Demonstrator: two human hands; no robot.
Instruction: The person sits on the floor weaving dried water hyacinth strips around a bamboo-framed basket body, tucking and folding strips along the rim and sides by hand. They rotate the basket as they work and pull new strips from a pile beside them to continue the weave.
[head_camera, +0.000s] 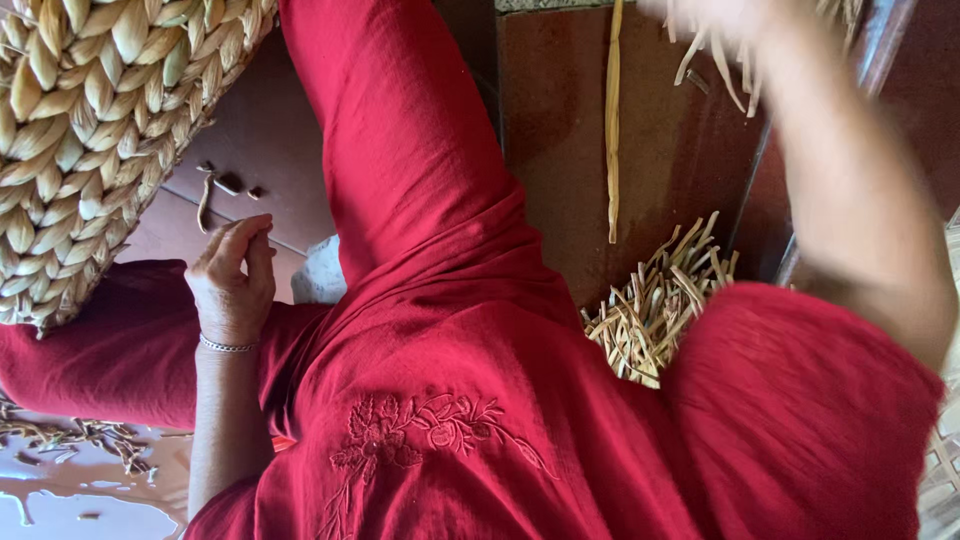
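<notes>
1 woven basket (90, 140), 2 hands (232, 280), 1 long straw strip (613, 120), 1 pile of cut straw bits (655, 305).

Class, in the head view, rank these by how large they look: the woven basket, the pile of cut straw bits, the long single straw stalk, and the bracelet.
1. Woven basket, largest, though cropped and close to the camera.
2. Pile of cut straw bits.
3. Long single straw stalk: longer than the pile but very thin, so this pair is unsure.
4. Bracelet, smallest.

daylight, soft shadows | floor glare lower left | top-right motion blur
</notes>
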